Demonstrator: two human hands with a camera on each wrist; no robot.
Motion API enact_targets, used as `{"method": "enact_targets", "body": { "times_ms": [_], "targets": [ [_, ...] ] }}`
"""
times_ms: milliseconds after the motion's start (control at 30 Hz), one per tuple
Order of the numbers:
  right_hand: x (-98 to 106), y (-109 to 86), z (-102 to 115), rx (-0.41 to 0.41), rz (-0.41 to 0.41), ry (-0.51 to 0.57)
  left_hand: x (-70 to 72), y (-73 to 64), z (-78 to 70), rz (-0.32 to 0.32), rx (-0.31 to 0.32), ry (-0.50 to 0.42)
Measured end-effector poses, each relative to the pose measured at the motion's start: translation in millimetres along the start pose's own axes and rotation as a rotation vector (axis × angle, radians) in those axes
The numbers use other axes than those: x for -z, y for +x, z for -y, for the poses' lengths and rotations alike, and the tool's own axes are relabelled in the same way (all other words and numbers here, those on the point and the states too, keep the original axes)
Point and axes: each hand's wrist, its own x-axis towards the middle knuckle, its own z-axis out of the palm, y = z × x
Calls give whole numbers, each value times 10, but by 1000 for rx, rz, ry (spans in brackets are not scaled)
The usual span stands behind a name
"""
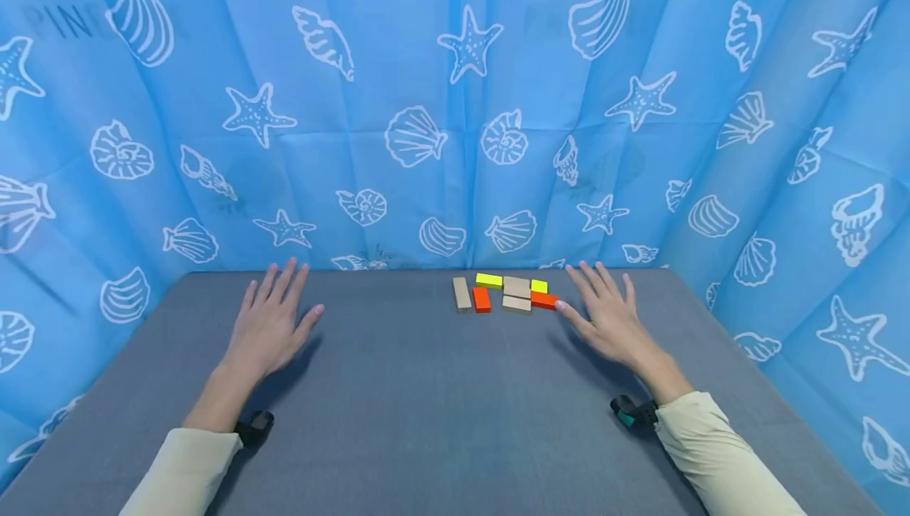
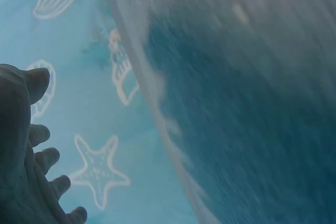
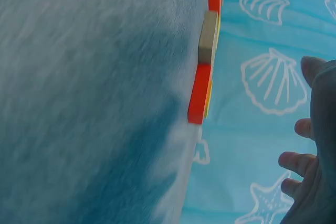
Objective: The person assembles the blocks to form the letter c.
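Observation:
Both hands hover palm down above the grey table, fingers spread and nothing held. My left hand (image 1: 268, 332) is over the table's left side, well away from the blocks. On the right, my right hand (image 1: 610, 325) is nearest to an orange-red block (image 1: 543, 300); its thumb tip appears beside that block in the head view. A second orange-red block (image 1: 482, 300) lies near an upright-lying wooden block (image 1: 461, 295). Between them and the right hand are a yellow block (image 1: 489, 281), two plain wooden blocks (image 1: 517, 288) and a smaller-looking yellow block (image 1: 539, 286).
A grey cloth covers the table (image 1: 426, 405). Behind it and along its sides hangs a blue curtain (image 1: 441, 105) with white shells and starfish. Each wrist carries a dark strapped camera, such as the right wrist camera (image 1: 633, 412).

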Motion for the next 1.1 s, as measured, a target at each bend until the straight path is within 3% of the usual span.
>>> {"method": "enact_targets", "body": {
  "times_ms": [133,400,600,767,1100],
  "targets": [
    [-8,47,115,22,4,23,-35,86,-154,-5,-33,-24],
    [-69,202,377,37,42,117,-135,322,-557,32,-84,-208],
    [-146,327,530,38,76,181,-221,508,-821,101,-45,-397],
    [-235,403,598,50,95,223,-382,660,-985,150,-6,-530],
    [-413,609,717,28,148,246,-663,914,-1356,200,99,-668]
  ]
}}
